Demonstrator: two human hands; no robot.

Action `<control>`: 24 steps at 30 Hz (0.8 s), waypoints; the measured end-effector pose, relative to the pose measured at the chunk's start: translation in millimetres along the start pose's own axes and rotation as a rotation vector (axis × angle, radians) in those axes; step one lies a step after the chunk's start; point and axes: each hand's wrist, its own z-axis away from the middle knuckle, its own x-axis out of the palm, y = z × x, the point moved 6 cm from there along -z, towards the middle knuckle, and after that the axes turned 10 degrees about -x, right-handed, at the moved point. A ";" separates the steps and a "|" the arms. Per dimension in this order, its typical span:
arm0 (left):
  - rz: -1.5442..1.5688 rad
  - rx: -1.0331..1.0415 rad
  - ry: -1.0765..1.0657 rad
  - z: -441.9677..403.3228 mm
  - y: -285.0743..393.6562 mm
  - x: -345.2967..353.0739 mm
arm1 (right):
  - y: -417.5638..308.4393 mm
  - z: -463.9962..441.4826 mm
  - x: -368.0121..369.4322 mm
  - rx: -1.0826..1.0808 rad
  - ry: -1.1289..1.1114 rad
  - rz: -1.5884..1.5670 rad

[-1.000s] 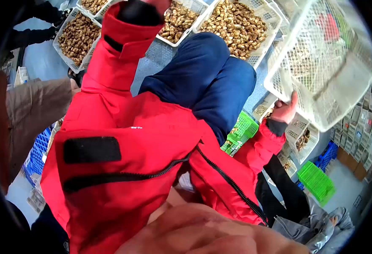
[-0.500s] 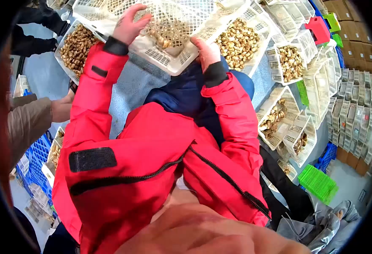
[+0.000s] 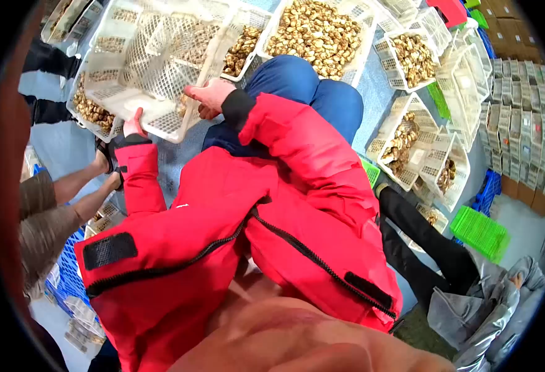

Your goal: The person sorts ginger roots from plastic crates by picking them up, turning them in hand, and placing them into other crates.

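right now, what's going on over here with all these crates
A person in a red jacket has a white mesh crate tilted in front of them, the left hand gripping its near edge and the right hand at its right side. Past their knees, brown knobbly pieces lie in another crate, and crates to the right hold more.

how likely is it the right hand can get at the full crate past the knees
Probably not directly: the right hand is at the edge of the held crate, and the knees lie between it and the full crate.
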 end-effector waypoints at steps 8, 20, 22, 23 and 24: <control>-0.838 -0.178 0.557 -100.5 -143.7 -188.4 | -69.0 111.9 -233.2 -0.501 0.593 -0.416; -1.074 0.201 0.450 -16.3 -142.6 -117.5 | 224.1 259.3 -375.6 -0.337 1.153 -0.923; -1.062 0.211 0.445 -22.5 -139.1 -112.1 | 247.9 272.8 -374.2 -0.301 1.175 -0.914; -1.055 0.209 0.434 -21.8 -135.2 -105.0 | 246.5 281.2 -370.6 -0.273 1.217 -0.896; -1.054 0.214 0.434 -20.5 -130.6 -101.1 | 242.9 287.3 -365.9 -0.303 1.227 -0.832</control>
